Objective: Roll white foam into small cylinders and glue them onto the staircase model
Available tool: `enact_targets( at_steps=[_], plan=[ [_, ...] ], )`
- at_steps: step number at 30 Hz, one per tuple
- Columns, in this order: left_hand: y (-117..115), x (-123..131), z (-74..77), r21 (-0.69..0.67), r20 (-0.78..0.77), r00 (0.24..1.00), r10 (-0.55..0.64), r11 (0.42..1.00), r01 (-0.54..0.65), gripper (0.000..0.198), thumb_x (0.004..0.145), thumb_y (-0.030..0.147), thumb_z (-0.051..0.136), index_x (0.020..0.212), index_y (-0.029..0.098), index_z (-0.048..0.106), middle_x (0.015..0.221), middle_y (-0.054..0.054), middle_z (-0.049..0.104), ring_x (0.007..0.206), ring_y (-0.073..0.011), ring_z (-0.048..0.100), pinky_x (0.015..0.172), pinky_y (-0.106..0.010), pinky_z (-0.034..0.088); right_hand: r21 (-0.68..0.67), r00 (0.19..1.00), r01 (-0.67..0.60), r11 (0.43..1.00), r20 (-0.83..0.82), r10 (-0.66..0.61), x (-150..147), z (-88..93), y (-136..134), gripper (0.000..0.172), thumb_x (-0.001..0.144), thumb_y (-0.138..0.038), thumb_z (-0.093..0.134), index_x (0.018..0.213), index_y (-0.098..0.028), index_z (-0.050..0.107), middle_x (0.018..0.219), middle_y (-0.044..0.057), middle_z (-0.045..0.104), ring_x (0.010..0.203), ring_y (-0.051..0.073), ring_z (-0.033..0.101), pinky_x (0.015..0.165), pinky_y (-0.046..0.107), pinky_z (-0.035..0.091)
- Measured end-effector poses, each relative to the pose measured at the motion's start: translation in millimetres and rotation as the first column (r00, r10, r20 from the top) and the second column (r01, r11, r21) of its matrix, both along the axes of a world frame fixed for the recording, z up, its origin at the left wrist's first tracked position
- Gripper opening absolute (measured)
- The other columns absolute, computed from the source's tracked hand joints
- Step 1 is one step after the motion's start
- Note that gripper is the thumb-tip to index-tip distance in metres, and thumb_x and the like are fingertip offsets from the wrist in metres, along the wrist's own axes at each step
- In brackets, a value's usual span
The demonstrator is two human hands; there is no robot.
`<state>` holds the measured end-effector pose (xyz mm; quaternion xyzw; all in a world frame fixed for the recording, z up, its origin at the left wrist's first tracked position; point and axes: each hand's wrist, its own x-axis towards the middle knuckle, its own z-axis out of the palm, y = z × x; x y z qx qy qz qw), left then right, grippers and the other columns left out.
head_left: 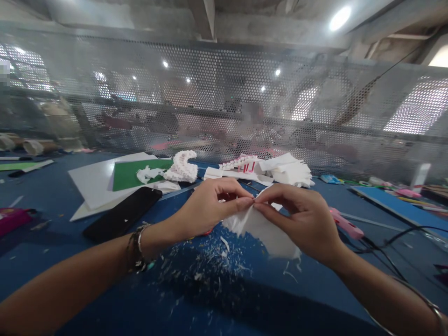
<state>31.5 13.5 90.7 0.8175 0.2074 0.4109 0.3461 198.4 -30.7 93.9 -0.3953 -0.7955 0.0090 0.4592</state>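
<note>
My left hand [213, 205] and my right hand [301, 214] meet near the middle of the view, thumbs and forefingers pinched together. Between their fingertips they hold the gathered edge of a thin white sheet [273, 231], whose lower part hangs over the blue table. Small white scraps [224, 254] are scattered below my hands. Just behind my hands lies a white built piece with pink strips [247, 165], beside a stack of white sheets [289, 169].
A black phone [122, 214] lies on the left, near a green sheet [124, 175] and a curved white textured piece [184, 167]. On the right are a pink tool [346, 224] with a black cord and a blue board [402, 205]. A perforated screen [224, 98] stands behind.
</note>
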Motion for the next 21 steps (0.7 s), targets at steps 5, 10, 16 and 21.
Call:
enact_targets(
  at_steps=[5, 10, 16, 21],
  plan=[
    [1.4, 2.5, -6.8, 0.088, 0.077, 0.997, -0.012, 0.996, 0.005, 0.011, 0.076, 0.018, 0.055, 0.071, 0.014, 0.064, 0.066, 0.000, 0.055, 0.063, -0.0087, 0.049, 0.056, -0.019, 0.038, -0.031, 0.997, -0.003, 1.000, -0.075, 0.001, 0.0, 0.3, -3.2, 0.006, 0.072, -0.019, 0.060, 0.066, -0.018, 0.059, 0.063, -0.001, 0.064, 0.060, 0.009, 0.059, 0.055, 0.020, 0.047],
    [2.8, 3.4, -9.7, 0.184, 0.077, 0.997, -0.007, 0.983, -0.007, 0.011, 0.074, 0.025, 0.060, 0.072, 0.015, 0.064, 0.067, 0.000, 0.056, 0.063, -0.0091, 0.051, 0.059, -0.020, 0.040, -0.030, 0.996, 0.028, 0.999, -0.084, -0.030, -0.7, -3.5, -0.8, 0.007, 0.072, -0.019, 0.060, 0.065, -0.017, 0.059, 0.063, 0.000, 0.063, 0.060, 0.010, 0.059, 0.055, 0.021, 0.047],
    [4.0, 4.4, -9.2, 0.400, 0.016, 0.994, 0.109, 0.910, -0.106, 0.006, 0.072, 0.019, 0.061, 0.073, 0.013, 0.063, 0.068, -0.001, 0.057, 0.066, -0.0106, 0.052, 0.062, -0.023, 0.040, 0.010, 0.998, 0.062, 0.998, -0.018, -0.062, -0.5, -7.2, 2.4, 0.007, 0.073, -0.019, 0.058, 0.066, -0.016, 0.058, 0.062, 0.000, 0.062, 0.059, 0.010, 0.058, 0.053, 0.021, 0.045],
    [2.4, 1.9, -4.9, 0.294, 0.022, 0.997, 0.070, 0.953, -0.074, 0.006, 0.075, 0.016, 0.058, 0.072, 0.014, 0.063, 0.072, -0.001, 0.058, 0.072, -0.0110, 0.053, 0.068, -0.023, 0.042, -0.100, 0.987, -0.004, 0.995, -0.162, -0.012, -1.0, -1.7, 0.8, 0.009, 0.070, -0.021, 0.062, 0.076, -0.016, 0.057, 0.065, -0.001, 0.060, 0.059, 0.008, 0.057, 0.054, 0.018, 0.047]
  ],
)
